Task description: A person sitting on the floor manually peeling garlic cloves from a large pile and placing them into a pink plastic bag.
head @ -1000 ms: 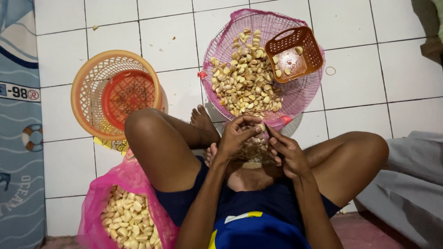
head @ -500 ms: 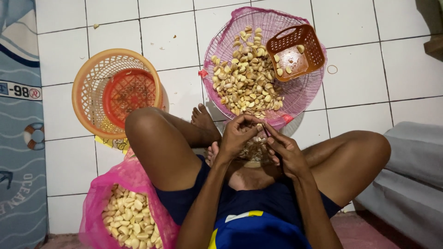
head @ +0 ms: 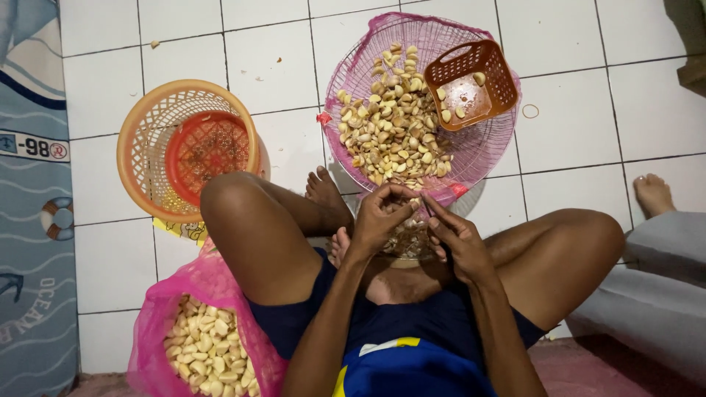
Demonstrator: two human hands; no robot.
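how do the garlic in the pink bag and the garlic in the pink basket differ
The garlic in the pink bag looks pale and even; the garlic in the pink basket is browner and mixed. The bag is soft plastic; the basket is rigid mesh. Both lie heaped on the floor.

we see a floor of white square tiles (head: 279, 51) with dark grout lines, a few small crumbs scattered on it. a blue mat (head: 29, 220) with a wave and lifebuoy pattern lies along the left edge. a pinkish mat (head: 581, 367) covers the bottom right corner. light is even and fairly dim, with soft shadows. no walls, windows or furniture are in view.
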